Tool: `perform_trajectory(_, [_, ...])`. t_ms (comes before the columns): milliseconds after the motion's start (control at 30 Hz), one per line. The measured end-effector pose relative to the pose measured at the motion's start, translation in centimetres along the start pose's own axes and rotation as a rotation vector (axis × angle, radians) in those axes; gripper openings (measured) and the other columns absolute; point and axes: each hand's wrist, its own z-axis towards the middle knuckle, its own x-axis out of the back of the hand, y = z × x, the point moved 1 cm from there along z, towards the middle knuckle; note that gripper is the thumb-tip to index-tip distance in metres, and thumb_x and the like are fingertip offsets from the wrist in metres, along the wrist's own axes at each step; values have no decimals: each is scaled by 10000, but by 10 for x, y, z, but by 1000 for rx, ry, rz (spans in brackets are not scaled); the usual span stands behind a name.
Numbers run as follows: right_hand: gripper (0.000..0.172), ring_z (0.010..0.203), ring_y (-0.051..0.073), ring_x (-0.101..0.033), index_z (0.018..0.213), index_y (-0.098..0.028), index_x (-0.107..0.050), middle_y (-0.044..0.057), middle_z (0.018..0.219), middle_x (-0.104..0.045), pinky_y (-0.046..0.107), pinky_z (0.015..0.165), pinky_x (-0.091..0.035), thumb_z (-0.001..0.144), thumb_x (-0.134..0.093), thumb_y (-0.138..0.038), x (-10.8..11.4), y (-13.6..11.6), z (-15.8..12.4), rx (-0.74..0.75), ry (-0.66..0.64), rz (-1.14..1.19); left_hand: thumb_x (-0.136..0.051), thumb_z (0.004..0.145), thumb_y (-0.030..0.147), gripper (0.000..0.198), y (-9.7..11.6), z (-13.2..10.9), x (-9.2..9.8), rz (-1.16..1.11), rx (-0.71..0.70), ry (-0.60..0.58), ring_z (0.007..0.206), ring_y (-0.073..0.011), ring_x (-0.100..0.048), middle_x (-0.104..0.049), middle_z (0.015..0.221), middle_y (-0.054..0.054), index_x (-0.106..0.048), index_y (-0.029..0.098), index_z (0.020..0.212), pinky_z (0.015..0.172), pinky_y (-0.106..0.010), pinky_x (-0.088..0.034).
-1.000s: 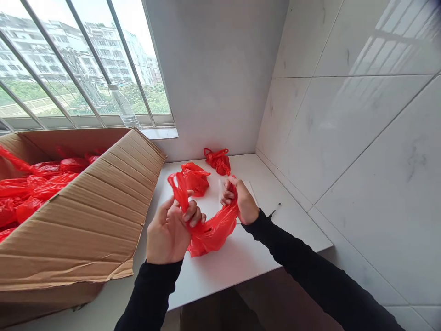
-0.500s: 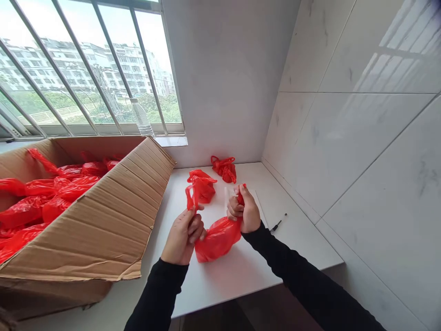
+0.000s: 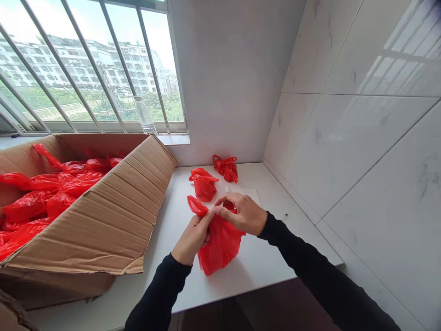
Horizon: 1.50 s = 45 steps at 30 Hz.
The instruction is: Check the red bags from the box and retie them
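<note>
A filled red plastic bag [image 3: 220,248] hangs or rests just above the front part of the white table [image 3: 275,257]; whether it touches the surface I cannot tell. My left hand [image 3: 193,236] grips the bag's upper left part, with a red handle loop sticking up past the thumb. My right hand [image 3: 243,212] pinches at the top of the same bag, its fingertips meeting my left thumb. Behind my hands sit two more red bags, a nearer bag [image 3: 204,185] and a farther tied bag [image 3: 226,168] by the wall. What the bags contain is hidden.
At the left stands a large open cardboard box [image 3: 103,216] holding several red bags [image 3: 29,204]. A clear bottle [image 3: 144,115] is on the sill by the barred window. A pale sheet [image 3: 253,195] lies partly behind my right hand, and a pen tip [image 3: 286,214] shows beyond my sleeve.
My right hand has moved left and now meets my left hand at the bag's top. The bag hangs more upright and looks wider. Its left loop has tipped lower.
</note>
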Motion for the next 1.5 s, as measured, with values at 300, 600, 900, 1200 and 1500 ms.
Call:
perform_trajectory(300, [287, 957, 218, -614, 988, -245, -694, 44, 979, -711, 374, 855, -452, 960, -519, -471, -10, -1, -11, -55, 84, 154, -802, 744, 309, 219, 8, -3, 7, -35, 51, -197, 690, -142, -568, -615, 743, -35, -671, 137, 783, 663, -258, -470])
perform_trajectory(600, [421, 720, 137, -475, 1005, -204, -644, -25, 743, -507, 288, 694, -393, 986, -395, -542, -40, 46, -4, -219, -73, 389, -675, 738, 91, 263, 1, -7, 12, 538, -456, 3, 833, -193, -620, -676, 935, -52, -716, 221, 963, 765, -298, -479])
perform_trajectory(900, [437, 556, 73, -407, 822, -188, -594, -77, 635, -451, 225, 556, -387, 750, -712, -602, -48, 70, -4, -508, -267, 751, -628, 749, 40, 289, -16, -5, 15, 684, -696, 175, 798, -207, -602, -673, 904, -56, -737, 240, 927, 729, -296, -448])
perform_trajectory(1200, [483, 662, 108, -449, 705, -190, -535, -37, 688, -477, 261, 638, -430, 856, -575, -647, -55, 65, -9, -303, -139, 628, -626, 739, 38, 255, -25, -2, 13, 699, -798, 371, 858, -226, -589, -629, 911, -55, -666, 234, 898, 783, -322, -460])
perform_trajectory(1500, [340, 675, 104, -503, 1031, -202, -621, -31, 775, -562, 268, 646, -446, 891, -595, -511, -60, 65, -9, -246, -247, 653, -747, 651, 59, 295, -27, -1, 23, 574, -744, 309, 744, -191, -550, -618, 828, -36, -723, 242, 881, 690, -280, -434])
